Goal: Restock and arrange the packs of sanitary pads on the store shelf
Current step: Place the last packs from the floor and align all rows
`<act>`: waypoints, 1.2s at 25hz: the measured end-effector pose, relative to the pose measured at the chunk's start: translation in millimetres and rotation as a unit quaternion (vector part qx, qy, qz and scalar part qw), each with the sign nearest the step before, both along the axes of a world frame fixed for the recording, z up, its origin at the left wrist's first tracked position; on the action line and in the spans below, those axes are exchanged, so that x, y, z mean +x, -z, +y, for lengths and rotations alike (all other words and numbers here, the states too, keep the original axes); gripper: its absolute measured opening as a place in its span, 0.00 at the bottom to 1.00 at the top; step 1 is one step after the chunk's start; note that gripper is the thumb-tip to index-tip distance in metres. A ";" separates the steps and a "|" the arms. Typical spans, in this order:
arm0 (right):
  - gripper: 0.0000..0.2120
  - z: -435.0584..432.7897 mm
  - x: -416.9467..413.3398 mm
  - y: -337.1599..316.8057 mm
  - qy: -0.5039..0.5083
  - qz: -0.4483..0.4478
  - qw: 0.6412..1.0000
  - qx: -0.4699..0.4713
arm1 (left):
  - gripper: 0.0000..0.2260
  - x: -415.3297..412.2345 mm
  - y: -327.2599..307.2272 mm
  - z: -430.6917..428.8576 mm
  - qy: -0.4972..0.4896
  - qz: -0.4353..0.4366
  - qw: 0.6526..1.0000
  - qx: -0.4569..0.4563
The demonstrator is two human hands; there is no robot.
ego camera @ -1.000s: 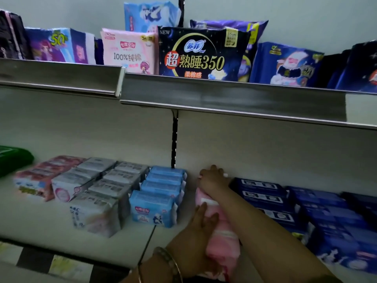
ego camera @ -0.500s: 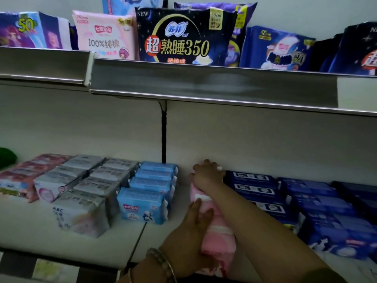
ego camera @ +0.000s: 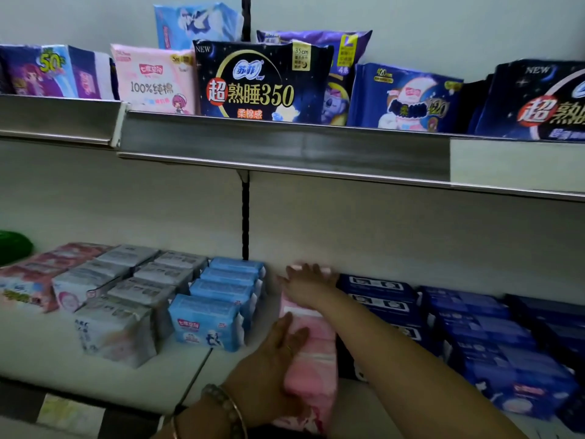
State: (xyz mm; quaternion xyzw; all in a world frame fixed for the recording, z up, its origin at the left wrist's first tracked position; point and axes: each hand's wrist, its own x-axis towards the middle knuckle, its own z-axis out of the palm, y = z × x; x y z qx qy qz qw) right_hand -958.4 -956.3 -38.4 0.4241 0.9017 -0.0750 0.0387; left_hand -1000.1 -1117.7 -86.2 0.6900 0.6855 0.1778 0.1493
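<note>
One row of pink packs (ego camera: 316,359) runs front to back on the lower shelf (ego camera: 47,369), between four light-blue packs (ego camera: 221,299) and the dark-blue packs (ego camera: 474,337). The left hand (ego camera: 272,359) lies flat on the row's left side with its fingers straight. The right hand (ego camera: 308,286) is on the rear pack, fingers spread. The hands hide too much of the pink packs to count them.

two shelves, one above the other. the upper shelf (ego camera: 285,144) carries upright packs (ego camera: 259,83) side by side behind its front lip. on the lower shelf (ego camera: 47,369) packs lie in rows running front to back. the middle row (ego camera: 313,353) sits between the left rows (ego camera: 218,299), a gap apart, and the right rows (ego camera: 380,299), just beside it. the left hand (ego camera: 269,359) lies against the middle row's left side near the front. the right hand (ego camera: 308,286) rests on its back end by the back wall.
</note>
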 end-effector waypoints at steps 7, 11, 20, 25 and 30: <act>0.28 -3.6 4.3 26.6 -0.003 0.053 0.998 0.026 | 0.50 9.2 -5.0 4.3 0.000 -0.074 0.997 0.005; 0.28 -3.3 2.4 25.9 -0.016 0.045 0.998 0.029 | 0.51 9.7 -3.8 1.3 -0.010 -0.094 0.995 0.017; 0.28 1.0 1.1 11.8 -0.012 -0.010 0.999 -0.029 | 0.47 -20.7 -18.2 -14.3 0.036 -0.049 0.997 0.043; 0.28 -12.6 -36.0 -27.1 0.050 0.021 0.997 0.060 | 0.41 -89.2 -32.6 -31.9 -0.016 0.028 0.997 0.074; 0.17 -48.3 -94.2 -34.7 0.030 0.125 0.987 0.097 | 0.35 -146.2 -17.8 -31.9 -0.028 0.048 0.997 0.060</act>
